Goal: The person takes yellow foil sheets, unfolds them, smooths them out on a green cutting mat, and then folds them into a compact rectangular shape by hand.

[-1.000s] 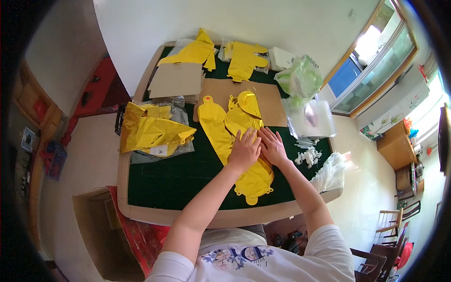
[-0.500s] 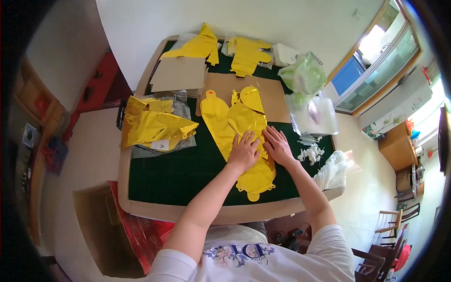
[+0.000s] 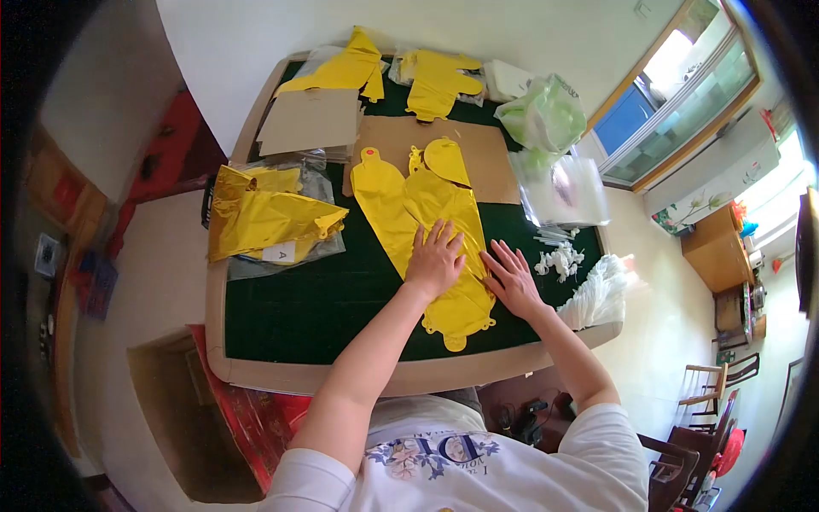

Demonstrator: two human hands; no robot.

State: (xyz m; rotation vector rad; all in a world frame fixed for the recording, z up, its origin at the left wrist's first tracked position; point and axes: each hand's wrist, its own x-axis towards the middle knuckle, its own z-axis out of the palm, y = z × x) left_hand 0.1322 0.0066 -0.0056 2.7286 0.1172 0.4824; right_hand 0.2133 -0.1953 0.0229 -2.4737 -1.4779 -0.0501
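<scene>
A flat gold foil balloon (image 3: 444, 200) lies partly folded on the dark green tabletop, its upper end over a brown cardboard sheet (image 3: 495, 162). My left hand (image 3: 435, 260) rests on the middle of the foil, palm down with fingers stretched out. At the foil's right edge, my right hand (image 3: 514, 283) lies flat, its fingers spread partly on the balloon and partly over the green surface. Neither hand grips anything. Off to the left, more gold foil balloons (image 3: 273, 224) sit on a clear plastic bag, with a small label marked "A" (image 3: 279, 253).
Stacked grey cardboard (image 3: 309, 121) stands at the back left, with other gold foil (image 3: 439, 84) behind. On the right are a green-white plastic bag (image 3: 546, 115), clear plastic sleeves (image 3: 561, 192), white ties (image 3: 560, 260) and a white plastic bundle (image 3: 595, 294). The table has a raised beige rim (image 3: 341, 375).
My right hand has slid down along the foil's right edge, and its fingers are more spread. My left hand stays on the middle of the foil. The camera view has shifted slightly.
</scene>
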